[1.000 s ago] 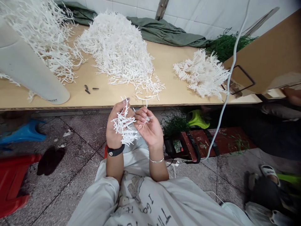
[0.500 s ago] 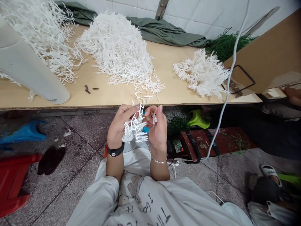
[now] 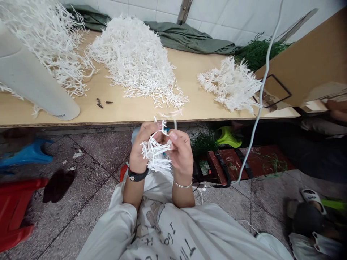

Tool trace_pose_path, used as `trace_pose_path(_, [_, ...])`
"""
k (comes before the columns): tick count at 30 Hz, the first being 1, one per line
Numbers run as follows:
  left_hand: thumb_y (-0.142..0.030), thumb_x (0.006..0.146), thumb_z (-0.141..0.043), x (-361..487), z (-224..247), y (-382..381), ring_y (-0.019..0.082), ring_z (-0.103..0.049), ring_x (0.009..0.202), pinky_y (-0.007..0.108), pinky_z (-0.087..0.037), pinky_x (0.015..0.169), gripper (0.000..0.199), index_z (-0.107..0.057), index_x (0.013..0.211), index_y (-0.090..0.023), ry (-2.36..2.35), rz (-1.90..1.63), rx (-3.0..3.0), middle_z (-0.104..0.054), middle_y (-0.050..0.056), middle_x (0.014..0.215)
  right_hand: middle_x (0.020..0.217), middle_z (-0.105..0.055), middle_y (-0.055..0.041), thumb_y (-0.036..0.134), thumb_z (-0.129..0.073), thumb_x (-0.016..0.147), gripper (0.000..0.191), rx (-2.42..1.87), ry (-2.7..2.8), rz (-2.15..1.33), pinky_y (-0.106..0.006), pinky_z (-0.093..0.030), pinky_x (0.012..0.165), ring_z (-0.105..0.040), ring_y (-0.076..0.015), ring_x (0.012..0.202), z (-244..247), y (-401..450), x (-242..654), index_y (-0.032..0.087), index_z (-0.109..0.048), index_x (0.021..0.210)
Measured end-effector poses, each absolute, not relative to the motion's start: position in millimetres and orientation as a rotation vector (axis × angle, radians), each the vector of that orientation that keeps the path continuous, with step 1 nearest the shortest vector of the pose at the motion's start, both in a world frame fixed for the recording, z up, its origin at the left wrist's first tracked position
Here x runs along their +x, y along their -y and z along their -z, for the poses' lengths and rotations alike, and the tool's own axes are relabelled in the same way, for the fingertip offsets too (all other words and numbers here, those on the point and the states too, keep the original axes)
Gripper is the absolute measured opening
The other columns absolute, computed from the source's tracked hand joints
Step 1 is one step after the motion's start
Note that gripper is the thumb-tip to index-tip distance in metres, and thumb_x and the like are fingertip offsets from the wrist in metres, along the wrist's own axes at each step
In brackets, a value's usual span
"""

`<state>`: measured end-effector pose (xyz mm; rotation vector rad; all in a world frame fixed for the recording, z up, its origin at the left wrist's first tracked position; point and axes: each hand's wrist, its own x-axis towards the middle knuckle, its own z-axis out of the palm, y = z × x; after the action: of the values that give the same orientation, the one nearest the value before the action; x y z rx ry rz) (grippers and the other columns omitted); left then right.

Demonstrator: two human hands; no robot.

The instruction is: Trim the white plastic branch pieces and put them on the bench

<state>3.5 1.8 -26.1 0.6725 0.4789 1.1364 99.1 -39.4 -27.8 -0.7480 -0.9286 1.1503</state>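
Note:
My left hand (image 3: 142, 146) is closed on a bunch of white branched plastic sprigs (image 3: 157, 153) that hangs down between my hands, just in front of the table edge. My right hand (image 3: 181, 150) is closed at the right side of the same bunch, thumb and index finger pinched near its upper strands. What lies inside the right fingers is mostly hidden. Beyond my hands, a large pile of white sprigs (image 3: 138, 59) lies on the table (image 3: 187, 59). A smaller heap of them (image 3: 233, 85) is on the right.
A white cylinder (image 3: 40, 79) leans in from the left, near several dark seeds (image 3: 100, 105). A pale cable (image 3: 257, 112) crosses the right side. Green sprigs (image 3: 255, 50) lie behind the small heap, beside cardboard (image 3: 311, 50). A red stool (image 3: 16, 213) stands at lower left.
My right hand has moved in to the bunch and its fingers have closed there. My left hand has shifted slightly right and down. A strand near the table edge is blurred by motion.

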Motion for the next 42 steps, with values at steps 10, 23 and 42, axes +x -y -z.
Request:
trace_pose_path(10, [-0.028, 0.082, -0.059, -9, 16, -17, 0.004, -0.022, 0.035, 0.018, -0.017, 0.032, 0.040, -0.035, 0.052, -0.019, -0.522, -1.258, 0.570, -0.027, -0.008, 0.043, 0.038, -0.010, 0.0123, 0.044, -0.051, 0.087, 0.033, -0.357, 0.581, -1.181, -0.019, -0.006, 0.028, 0.003, -0.0057, 0.032, 30, 35, 127, 0.023, -0.046, 0.061])
trace_pose_path(23, [-0.045, 0.080, -0.063, -3, 31, -18, 0.004, -0.034, 0.032, 0.020, -0.020, 0.035, 0.046, -0.052, 0.045, -0.017, -0.735, -1.200, 0.969, -0.042, -0.005, 0.037, 0.053, -0.018, 0.0073, 0.041, -0.051, 0.087, 0.046, -0.689, 0.717, -1.128, -0.021, -0.013, 0.038, -0.012, -0.0042, 0.040, 18, 33, 108, 0.018, -0.028, 0.054])
trace_pose_path(42, [-0.049, 0.081, -0.060, -2, 33, -16, 0.005, -0.038, 0.035, 0.020, -0.023, 0.037, 0.043, -0.064, 0.053, -0.016, -0.713, -1.096, 1.137, -0.047, -0.003, 0.041, 0.046, -0.012, 0.0093, 0.035, -0.050, 0.089, 0.051, -0.551, 0.483, -1.354, -0.018, -0.013, 0.034, -0.006, -0.0054, 0.039, 31, 26, 118, 0.020, -0.015, 0.056])
